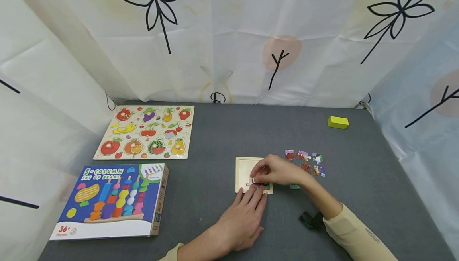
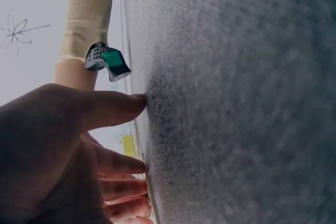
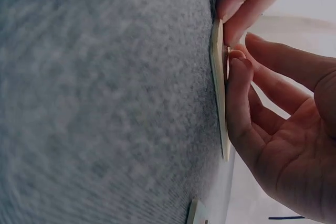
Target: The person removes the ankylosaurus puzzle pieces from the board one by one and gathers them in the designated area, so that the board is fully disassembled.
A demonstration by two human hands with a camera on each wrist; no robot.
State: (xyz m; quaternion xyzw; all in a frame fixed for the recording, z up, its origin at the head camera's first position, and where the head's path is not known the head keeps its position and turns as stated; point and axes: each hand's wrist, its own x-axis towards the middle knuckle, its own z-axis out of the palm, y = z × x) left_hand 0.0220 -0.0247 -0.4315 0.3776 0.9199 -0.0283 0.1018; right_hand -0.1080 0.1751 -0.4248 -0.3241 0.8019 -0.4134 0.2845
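Note:
A small light wooden puzzle tray (image 1: 245,169) lies on the table, with a few puzzle pieces in its near part. Over that part my right hand (image 1: 281,170) bends down, finger and thumb pinching a dark puzzle piece (image 1: 261,183), mostly hidden under the fingers. My left hand (image 1: 241,220) rests its fairly straight fingertips on the tray's near edge. In the right wrist view the tray (image 3: 219,87) shows edge-on, with fingertips of both hands close together against its upper face. The left wrist view shows the left thumb (image 2: 113,107) apart from the other fingers, near the tabletop.
Several loose puzzle pieces (image 1: 305,167) lie right of the tray, and another piece (image 1: 295,187) lies under the right forearm. A yellow block (image 1: 338,122) sits at the back right. On the left are a fruit peg board (image 1: 136,157) and a blue toy box (image 1: 107,203).

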